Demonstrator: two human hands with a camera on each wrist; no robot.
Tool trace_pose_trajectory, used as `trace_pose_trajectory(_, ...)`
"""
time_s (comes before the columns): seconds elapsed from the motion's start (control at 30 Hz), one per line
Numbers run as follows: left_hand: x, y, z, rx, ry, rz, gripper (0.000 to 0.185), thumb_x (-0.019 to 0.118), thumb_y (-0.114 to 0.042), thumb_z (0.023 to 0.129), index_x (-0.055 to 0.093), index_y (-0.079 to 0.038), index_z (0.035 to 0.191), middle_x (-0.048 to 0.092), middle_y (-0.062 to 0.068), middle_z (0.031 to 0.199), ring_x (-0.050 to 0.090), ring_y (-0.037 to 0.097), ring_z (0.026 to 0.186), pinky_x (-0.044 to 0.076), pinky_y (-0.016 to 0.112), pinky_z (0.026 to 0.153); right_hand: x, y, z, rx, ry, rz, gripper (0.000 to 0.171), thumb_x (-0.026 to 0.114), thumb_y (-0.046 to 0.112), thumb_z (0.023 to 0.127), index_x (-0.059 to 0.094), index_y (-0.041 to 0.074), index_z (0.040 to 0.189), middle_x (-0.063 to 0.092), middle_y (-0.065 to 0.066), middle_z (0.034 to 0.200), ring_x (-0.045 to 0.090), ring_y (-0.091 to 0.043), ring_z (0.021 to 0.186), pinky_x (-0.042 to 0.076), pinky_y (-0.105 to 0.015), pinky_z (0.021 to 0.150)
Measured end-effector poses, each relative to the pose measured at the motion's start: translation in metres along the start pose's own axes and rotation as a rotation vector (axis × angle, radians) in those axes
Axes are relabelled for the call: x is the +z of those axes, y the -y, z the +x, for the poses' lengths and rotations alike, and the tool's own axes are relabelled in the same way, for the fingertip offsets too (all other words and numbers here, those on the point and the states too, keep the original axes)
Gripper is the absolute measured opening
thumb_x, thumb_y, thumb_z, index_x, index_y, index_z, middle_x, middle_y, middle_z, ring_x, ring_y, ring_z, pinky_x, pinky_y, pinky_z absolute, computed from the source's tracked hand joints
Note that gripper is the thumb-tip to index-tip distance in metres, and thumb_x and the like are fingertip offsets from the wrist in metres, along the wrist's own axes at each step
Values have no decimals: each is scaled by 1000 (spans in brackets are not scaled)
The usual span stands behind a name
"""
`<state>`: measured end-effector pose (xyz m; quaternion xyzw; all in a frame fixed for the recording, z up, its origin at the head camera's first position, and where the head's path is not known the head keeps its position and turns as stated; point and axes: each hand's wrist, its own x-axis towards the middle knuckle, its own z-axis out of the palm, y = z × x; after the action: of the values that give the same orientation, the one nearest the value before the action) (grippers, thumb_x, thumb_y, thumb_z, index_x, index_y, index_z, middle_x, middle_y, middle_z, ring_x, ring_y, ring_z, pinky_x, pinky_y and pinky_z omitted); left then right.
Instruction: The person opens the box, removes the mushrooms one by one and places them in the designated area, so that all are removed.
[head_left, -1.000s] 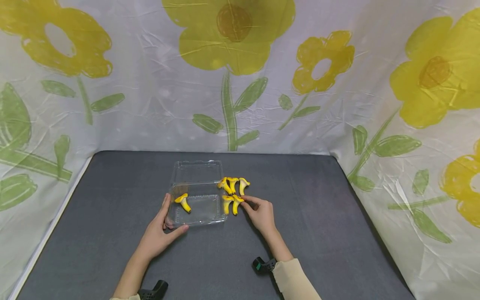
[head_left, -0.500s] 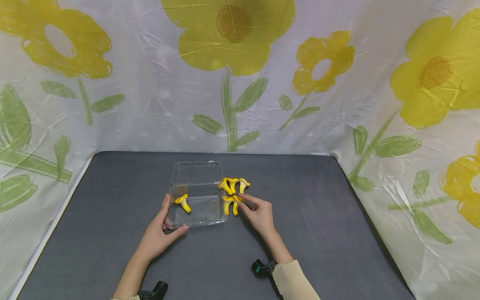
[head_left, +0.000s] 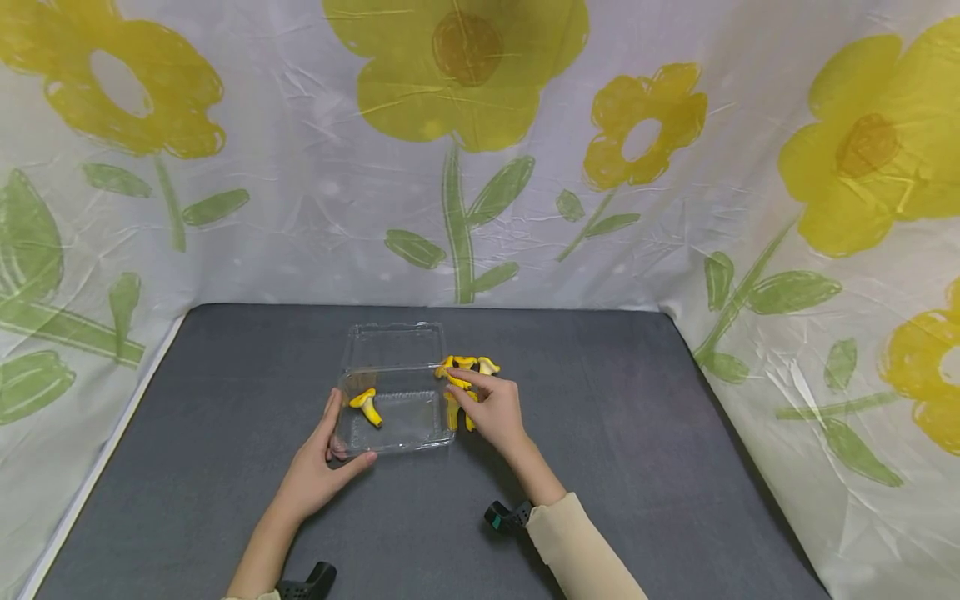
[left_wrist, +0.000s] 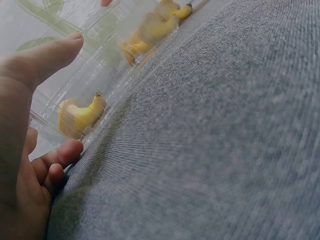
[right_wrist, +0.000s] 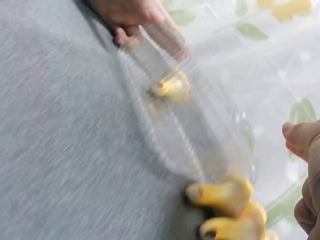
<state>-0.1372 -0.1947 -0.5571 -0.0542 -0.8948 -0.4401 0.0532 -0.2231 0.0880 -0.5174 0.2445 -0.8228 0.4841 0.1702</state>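
Observation:
A clear plastic clamshell container lies with its lid raised, and one yellow mushroom, chanterelle-like, is inside. My left hand holds the container's near left corner, thumb along the front and fingers at the side. In the left wrist view its fingers curl at the corner. My right hand reaches over several more yellow mushrooms beside the container's right side. Its thumb and index finger are spread near the back ones and partly cover them. In the right wrist view nothing shows between its fingertips.
A dark grey cloth-covered table bears everything. A white curtain with yellow flowers and green leaves rises behind and along the sides. Black wrist devices sit on both forearms.
My right hand has moved left over the mushrooms, from the right edge of the front pair toward the back ones. My left hand, the container and the mushroom inside have stayed put.

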Motion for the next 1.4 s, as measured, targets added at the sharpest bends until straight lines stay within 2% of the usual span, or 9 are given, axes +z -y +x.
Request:
trace_pose_trajectory(0.07, 0, 1, 0, 0, 1, 0, 112, 81, -47, 80, 5, -27, 161, 11, 2, 167, 42, 8, 72, 39, 24, 68, 4, 6, 6, -1, 29, -7, 24, 76, 19, 89, 77, 11, 112, 75, -3, 81, 17, 2, 38, 24, -18, 38)
trace_pose_trajectory(0.17, 1, 1, 0, -6, 9, -3, 112, 80, -48, 80, 5, -29, 160, 11, 2, 166, 43, 8, 73, 39, 24, 68, 11, 15, 15, 1, 70, -11, 24, 76, 19, 88, 77, 13, 111, 77, -4, 99, 17, 5, 37, 25, -18, 38)
trace_pose_trajectory(0.27, 1, 2, 0, -8, 13, -2, 112, 80, -49, 80, 4, -29, 160, 11, 2, 166, 43, 9, 73, 39, 25, 69, 18, 24, 22, 10, 109, -23, 25, 77, 20, 88, 77, 14, 112, 76, -6, 90, 19, 3, 37, 25, -19, 38)
trace_pose_trajectory(0.43, 1, 2, 0, 0, 4, 2, 112, 80, -47, 80, 5, -27, 161, 10, 5, 167, 45, 8, 73, 42, 24, 68, 31, 35, 34, 29, 205, -72, 27, 75, 25, 89, 76, 17, 115, 76, -4, 87, 26, -3, 36, 27, -20, 39)
trace_pose_trajectory(0.6, 1, 2, -2, 14, 2, 3, 111, 81, -45, 81, 6, -23, 161, 10, 10, 166, 46, 7, 73, 42, 24, 67, 47, 38, 45, 23, 312, -158, 30, 74, 30, 90, 75, 17, 118, 77, 2, 98, 28, -5, 34, 29, -19, 39)
trace_pose_trajectory(0.9, -1, 1, 0, -14, 28, -4, 112, 79, -50, 81, 4, -26, 161, 7, 5, 167, 46, 10, 75, 43, 25, 69, 70, 46, 56, 23, 436, -166, 32, 73, 29, 91, 73, 19, 121, 75, 5, 111, 27, -6, 33, 30, -18, 38)
trace_pose_trajectory(1.1, 0, 1, 1, -33, 28, 5, 112, 78, -52, 81, 3, -29, 160, 6, 5, 167, 49, 13, 84, 43, 28, 73, 82, 44, 55, 58, 502, -172, 31, 73, 30, 92, 72, 24, 122, 73, 7, 115, 23, -6, 33, 28, -17, 39)
trace_pose_trajectory(1.27, 0, 1, 1, -28, 27, -1, 113, 79, -51, 80, 3, -28, 160, 8, 7, 167, 45, 10, 76, 42, 26, 69, 88, 38, 49, 89, 534, -210, 30, 73, 29, 92, 72, 27, 122, 75, 7, 105, 27, -5, 34, 30, -17, 40)
trace_pose_trajectory(1.4, 0, 2, 1, -19, 16, -2, 114, 80, -50, 80, 5, -24, 161, 9, 10, 166, 44, 9, 74, 41, 24, 68, 91, 37, 46, 75, 553, -241, 29, 71, 31, 93, 72, 28, 122, 74, 8, 84, 31, -5, 34, 33, -17, 40)
